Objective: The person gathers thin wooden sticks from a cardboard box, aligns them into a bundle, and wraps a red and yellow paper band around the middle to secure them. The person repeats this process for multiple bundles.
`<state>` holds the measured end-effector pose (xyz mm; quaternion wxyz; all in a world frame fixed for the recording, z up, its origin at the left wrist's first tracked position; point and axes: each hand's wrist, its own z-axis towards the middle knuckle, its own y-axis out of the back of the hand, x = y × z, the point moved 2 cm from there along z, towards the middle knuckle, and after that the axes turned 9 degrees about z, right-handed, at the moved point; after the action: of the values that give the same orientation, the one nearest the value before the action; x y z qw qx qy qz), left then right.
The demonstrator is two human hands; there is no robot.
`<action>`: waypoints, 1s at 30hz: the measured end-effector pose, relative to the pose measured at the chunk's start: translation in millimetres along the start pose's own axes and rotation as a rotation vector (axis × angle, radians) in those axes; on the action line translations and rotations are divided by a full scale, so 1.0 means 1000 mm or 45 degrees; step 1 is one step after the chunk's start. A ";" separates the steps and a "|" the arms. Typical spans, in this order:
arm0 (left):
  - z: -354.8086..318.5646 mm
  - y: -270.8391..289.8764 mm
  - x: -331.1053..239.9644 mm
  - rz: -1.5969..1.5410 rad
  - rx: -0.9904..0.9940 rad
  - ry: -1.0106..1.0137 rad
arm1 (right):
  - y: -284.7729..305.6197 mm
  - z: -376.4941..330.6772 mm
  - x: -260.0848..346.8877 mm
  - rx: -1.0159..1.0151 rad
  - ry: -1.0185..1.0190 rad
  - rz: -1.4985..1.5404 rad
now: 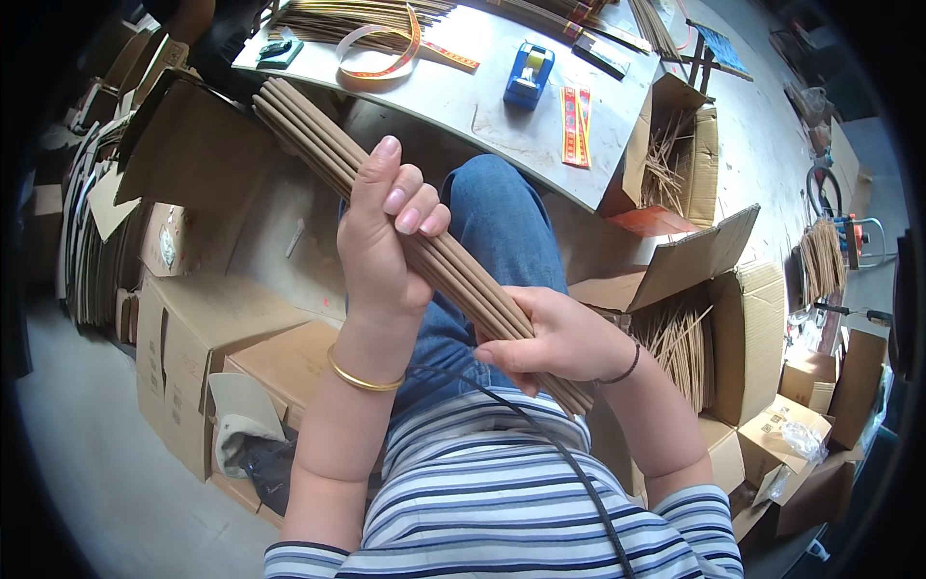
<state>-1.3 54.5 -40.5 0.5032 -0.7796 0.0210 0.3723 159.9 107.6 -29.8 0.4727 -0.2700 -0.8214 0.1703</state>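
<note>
A bundle of brown incense sticks point(461, 274) lies slantwise across my lap, its far end up to the left and its near end by my waist. My left hand point(381, 227) is closed round the middle of the bundle, with the thumb pointing up along it. Nearer the lower end, my right hand point(559, 336) grips the same bundle, thumb on one side and fingers mostly hidden underneath. The sticks lie close together and roughly parallel.
Ahead stands a white table point(463, 106) with a blue tape dispenser point(530, 75), red-and-yellow label strips point(576, 125) and more sticks point(362, 21). Open cardboard boxes of sticks point(675, 347) sit on my right. Closed cartons point(217, 328) and stacked cardboard point(92, 227) are on my left.
</note>
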 end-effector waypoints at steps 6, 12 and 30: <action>-0.003 -0.004 0.011 -0.156 0.051 0.051 | 0.005 -0.014 -0.010 -0.030 -0.041 0.038; -0.013 -0.012 0.009 0.134 0.056 0.007 | 0.002 -0.003 -0.008 -0.055 0.156 -0.178; 0.007 0.004 0.024 -0.278 0.149 0.199 | 0.096 -0.143 -0.032 -1.468 1.246 -0.291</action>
<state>10.3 65.8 -59.6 0.5821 -0.7732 -0.0031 0.2516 324.6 168.3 -32.6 0.5817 -0.4320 -0.5000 -0.4743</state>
